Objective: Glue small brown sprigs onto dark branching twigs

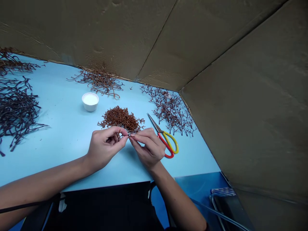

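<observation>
My left hand [102,148] and my right hand [151,148] meet over the near side of the table, fingertips almost touching. Between them, both hands pinch a thin dark twig-like piece [129,134]; its exact shape is too small to make out. Another brown sliver shows by my left fingers. Just behind the fingertips lies a heap of short reddish-brown pieces [121,117]. Close to the right hand rest scissors [166,136] with one red and one yellow handle, blades pointing away to the left.
A white cup [90,102] with white contents stands left of the heap. Dark branching pieces [172,110] spread at the right; brown curved stems [98,80] lie at the back. Black stems [16,110] cover the far left. Brown board walls [240,96] enclose the blue table [62,128].
</observation>
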Demonstrator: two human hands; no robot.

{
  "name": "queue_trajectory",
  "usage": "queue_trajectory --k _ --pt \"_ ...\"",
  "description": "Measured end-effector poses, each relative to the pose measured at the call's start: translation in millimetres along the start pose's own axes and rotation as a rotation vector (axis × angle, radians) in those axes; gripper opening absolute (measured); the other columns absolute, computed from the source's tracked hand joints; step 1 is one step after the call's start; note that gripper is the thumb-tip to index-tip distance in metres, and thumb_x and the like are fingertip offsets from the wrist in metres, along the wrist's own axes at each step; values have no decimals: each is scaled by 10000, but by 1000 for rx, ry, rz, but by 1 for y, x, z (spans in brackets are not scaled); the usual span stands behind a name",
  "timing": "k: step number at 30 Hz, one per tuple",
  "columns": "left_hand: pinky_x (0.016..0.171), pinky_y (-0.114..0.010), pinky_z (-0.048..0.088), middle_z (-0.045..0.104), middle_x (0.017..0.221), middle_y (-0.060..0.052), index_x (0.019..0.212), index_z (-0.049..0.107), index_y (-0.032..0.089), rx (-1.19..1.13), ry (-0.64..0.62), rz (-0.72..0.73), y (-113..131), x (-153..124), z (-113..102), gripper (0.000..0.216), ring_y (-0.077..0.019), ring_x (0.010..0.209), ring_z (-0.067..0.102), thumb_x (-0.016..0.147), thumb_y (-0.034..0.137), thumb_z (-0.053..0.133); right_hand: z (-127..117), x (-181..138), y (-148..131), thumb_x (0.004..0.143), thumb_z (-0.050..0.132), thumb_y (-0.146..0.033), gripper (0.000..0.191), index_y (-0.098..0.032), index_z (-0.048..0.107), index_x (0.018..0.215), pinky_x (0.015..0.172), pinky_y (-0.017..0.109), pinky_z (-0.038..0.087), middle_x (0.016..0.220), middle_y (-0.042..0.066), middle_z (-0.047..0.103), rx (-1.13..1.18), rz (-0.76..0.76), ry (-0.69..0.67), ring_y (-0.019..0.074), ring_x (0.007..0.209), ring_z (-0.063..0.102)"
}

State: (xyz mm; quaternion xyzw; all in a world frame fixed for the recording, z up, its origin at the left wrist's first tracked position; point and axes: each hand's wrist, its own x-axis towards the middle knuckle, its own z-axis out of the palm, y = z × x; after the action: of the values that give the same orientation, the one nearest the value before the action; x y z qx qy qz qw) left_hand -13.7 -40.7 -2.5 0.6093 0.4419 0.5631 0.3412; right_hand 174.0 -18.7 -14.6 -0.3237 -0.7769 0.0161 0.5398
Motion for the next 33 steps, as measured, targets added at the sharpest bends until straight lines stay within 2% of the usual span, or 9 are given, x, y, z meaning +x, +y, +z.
queue_trajectory --k 9,11,13,16,20,24,26,29,33 --pt "481 -189 390 563 575 72 908 753 204 58 -61 40 1 1 -4 30 -63 464 450 887 184 760 -3 3 -6 895 815 -117 216 -278 800 1039 627 383 564 855 34 809 26 12 -17 204 695 733" --pt "510 -197 420 631 643 65 1134 729 217 -1 -102 -17 2 1 -7 265 -73 489 494 878 203 793 -9 7 -9 908 802 -126 170 -264 793 1008 640 371 584 868 42 806 40 69 -18 202 724 737" --pt "536 -216 447 716 777 35 1419 591 245 -101 -134 -84 1 3 -10 602 -92 530 543 865 235 826 -22 10 -9 920 789 -143 133 -263 787 978 650 367 596 878 43 806 21 132 -15 205 749 739" --pt "553 -235 460 765 971 -21 1563 431 278 -222 -184 -95 -2 6 -14 835 -105 579 568 844 271 857 -59 16 0 934 764 -168 98 -265 776 937 692 383 595 884 37 802 -98 204 35 217 778 730" --pt "583 -247 479 737 955 -31 1425 553 245 -202 -198 -109 -4 10 -16 583 -119 632 576 903 317 803 -138 24 33 969 705 -215 79 -245 754 916 691 353 544 879 45 777 -370 292 6 212 793 694" --pt "583 -255 472 719 892 -26 1319 633 226 -156 -195 -137 -6 10 -17 392 -135 656 569 964 354 736 -226 28 69 980 650 -278 139 -206 755 922 705 333 510 916 86 773 -642 451 -250 211 791 678" --pt "583 -260 467 721 878 -25 1298 652 225 -122 -181 -134 -7 11 -17 373 -146 675 586 963 363 739 -260 25 80 1016 586 -284 210 -184 768 988 737 316 503 979 105 780 -764 551 -483 207 834 687" --pt "597 -270 471 728 847 -24 1255 673 220 -76 -149 -126 -8 12 -17 354 -174 729 642 947 373 758 -290 17 92 959 644 -216 172 -185 806 910 711 296 473 900 88 792 -772 620 -674 193 772 680" --pt "604 -276 480 731 817 -15 1243 679 222 -43 -126 -129 -11 12 -16 357 -183 734 661 935 376 773 -293 8 108 890 660 -125 177 -169 818 822 693 299 431 853 108 799 -789 654 -769 198 744 664"
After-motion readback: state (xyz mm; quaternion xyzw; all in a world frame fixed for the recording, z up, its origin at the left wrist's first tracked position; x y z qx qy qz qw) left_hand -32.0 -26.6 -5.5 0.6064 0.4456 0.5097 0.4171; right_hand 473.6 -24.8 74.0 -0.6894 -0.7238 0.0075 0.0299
